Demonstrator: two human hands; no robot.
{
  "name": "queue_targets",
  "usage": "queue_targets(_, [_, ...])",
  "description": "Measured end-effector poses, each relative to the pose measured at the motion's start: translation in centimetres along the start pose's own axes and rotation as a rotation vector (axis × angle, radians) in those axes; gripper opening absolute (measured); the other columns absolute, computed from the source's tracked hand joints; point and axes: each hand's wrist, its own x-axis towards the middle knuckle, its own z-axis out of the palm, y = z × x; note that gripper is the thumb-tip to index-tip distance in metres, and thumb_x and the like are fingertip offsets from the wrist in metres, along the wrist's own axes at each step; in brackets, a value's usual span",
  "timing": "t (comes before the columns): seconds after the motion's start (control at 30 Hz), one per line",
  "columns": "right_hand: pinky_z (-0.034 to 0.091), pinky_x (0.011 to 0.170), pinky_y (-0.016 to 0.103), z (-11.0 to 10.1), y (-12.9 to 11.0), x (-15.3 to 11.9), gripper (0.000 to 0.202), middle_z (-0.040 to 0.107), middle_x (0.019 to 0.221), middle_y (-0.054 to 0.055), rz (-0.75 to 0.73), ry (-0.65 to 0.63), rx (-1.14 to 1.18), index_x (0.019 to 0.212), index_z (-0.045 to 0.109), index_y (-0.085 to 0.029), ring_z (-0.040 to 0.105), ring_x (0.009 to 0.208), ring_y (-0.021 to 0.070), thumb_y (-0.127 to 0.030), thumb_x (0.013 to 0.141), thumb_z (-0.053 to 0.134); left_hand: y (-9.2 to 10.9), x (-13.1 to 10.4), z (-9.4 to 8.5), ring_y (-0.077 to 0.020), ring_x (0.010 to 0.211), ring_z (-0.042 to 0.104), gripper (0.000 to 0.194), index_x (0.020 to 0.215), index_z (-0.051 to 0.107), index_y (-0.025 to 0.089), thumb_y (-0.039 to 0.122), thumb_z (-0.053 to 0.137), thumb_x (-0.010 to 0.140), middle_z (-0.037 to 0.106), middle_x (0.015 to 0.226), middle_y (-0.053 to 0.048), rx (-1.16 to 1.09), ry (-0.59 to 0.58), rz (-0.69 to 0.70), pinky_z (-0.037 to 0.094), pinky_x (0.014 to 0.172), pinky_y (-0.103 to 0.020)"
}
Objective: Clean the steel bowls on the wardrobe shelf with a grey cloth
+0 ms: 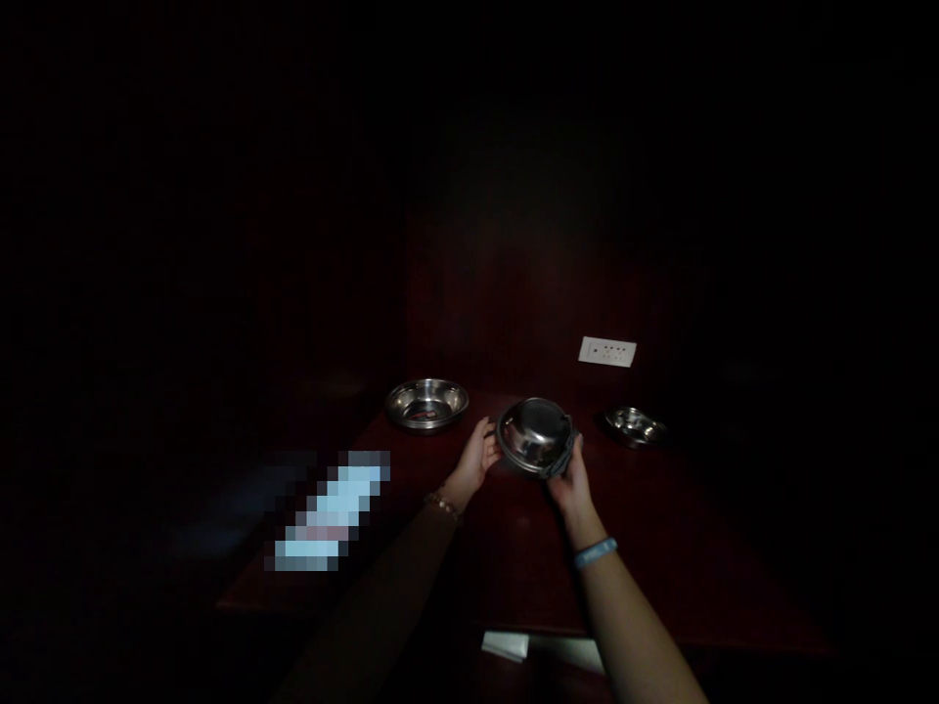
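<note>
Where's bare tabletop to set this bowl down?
Dim, but bare-looking: tabletop right of the right forearm, nearer than the right-hand metal bowl; also between the forearms. Crowded: around the held metal bowl, by the left hand and right hand, and beside the left-hand metal bowl.

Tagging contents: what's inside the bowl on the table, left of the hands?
The left bowl shows a small reddish patch on its floor, too small to identify. Its near side hides part of the near inner wall.
</note>
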Motion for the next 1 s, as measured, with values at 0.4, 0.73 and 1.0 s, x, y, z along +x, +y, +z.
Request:
queue_targets(0.4, [0.059, 0.091, 0.029, 1.3, -0.1, -1.3, 0.023, 0.079, 0.104, -0.002, 0.168, -0.017, -0.021, 0.102, 0.072, -0.028, 0.072, 0.102, 0.0146, -0.043, 0.094, 0.057, -1.1, -1.6, 1.3, -0.0282, 0.11, 0.066, 0.047, 0.123, 0.063, 0.016, 0.049, 0.059, 0.09, 0.067, 0.123, -0.019, -0.008, 0.013, 0.115, 0.051, 0.098, -0.045])
queue_targets(0.73, [0.056, 0.096, 0.031, 1.7, 0.4, -1.6, 0.035, 0.078, 0.106, 0.0, 0.199, -0.107, -0.125, 0.113, 0.069, -0.027, 0.073, 0.1, 0.0147, -0.052, 0.091, 0.059, -0.7, -0.6, 1.1, -0.0223, 0.107, 0.068, 0.035, 0.112, 0.067, 0.018, 0.045, 0.057, 0.092, 0.073, 0.113, -0.011, -0.027, 0.164, 0.194, 0.053, 0.094, -0.036])
queue_targets(1.0, [0.056, 0.095, 0.031, 1.7, 0.6, -1.2, 0.038, 0.077, 0.11, 0.0, 0.208, -0.048, -0.144, 0.114, 0.069, -0.028, 0.072, 0.099, 0.0147, -0.056, 0.091, 0.057, 0.4, -0.7, 1.3, -0.0269, 0.117, 0.063, 0.029, 0.101, 0.07, 0.014, 0.039, 0.056, 0.092, 0.072, 0.113, -0.015, 0.05, 0.179, 0.32, 0.046, 0.104, -0.039])
